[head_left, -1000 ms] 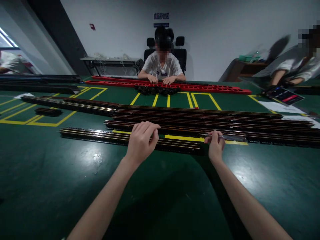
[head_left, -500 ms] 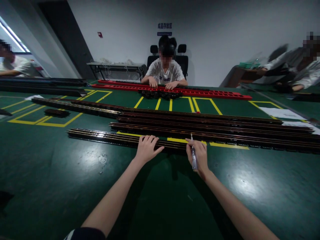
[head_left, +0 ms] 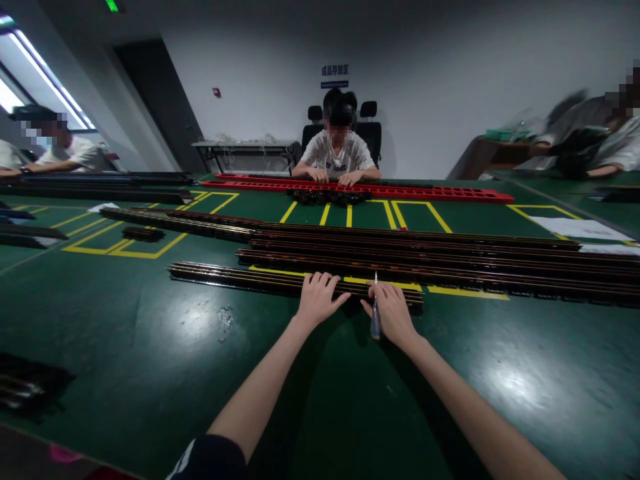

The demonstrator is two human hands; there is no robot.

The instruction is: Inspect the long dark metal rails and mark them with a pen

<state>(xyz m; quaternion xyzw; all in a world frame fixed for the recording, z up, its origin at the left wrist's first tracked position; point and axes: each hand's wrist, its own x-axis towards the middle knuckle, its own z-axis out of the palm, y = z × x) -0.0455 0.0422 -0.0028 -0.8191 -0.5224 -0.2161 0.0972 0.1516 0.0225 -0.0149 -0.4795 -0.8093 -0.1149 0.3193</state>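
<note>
A long bundle of black strips with brassy lines (head_left: 220,275) lies crosswise on the green table in front of me. My left hand (head_left: 320,299) rests on top of it, fingers spread and thumb stretched to the right. Close to the bundle's right end, my right hand (head_left: 395,312) is closed around a slim pointed tool (head_left: 375,317) with a greyish, partly clear handle. Its thin tip points away from me, over the strips. Whether the tip touches them I cannot tell.
More black strips (head_left: 450,257) lie just beyond, running right. A short black bundle (head_left: 143,234) is at left, another dark bundle (head_left: 30,387) at the near left. Across the table a person (head_left: 337,150) works at a red slotted rail (head_left: 430,192). White papers (head_left: 580,227) lie at right.
The view has swung left and tilted up, so things sit lower and further right. My right hand has moved closer to my left along the bundle, uncovering its right end.
</note>
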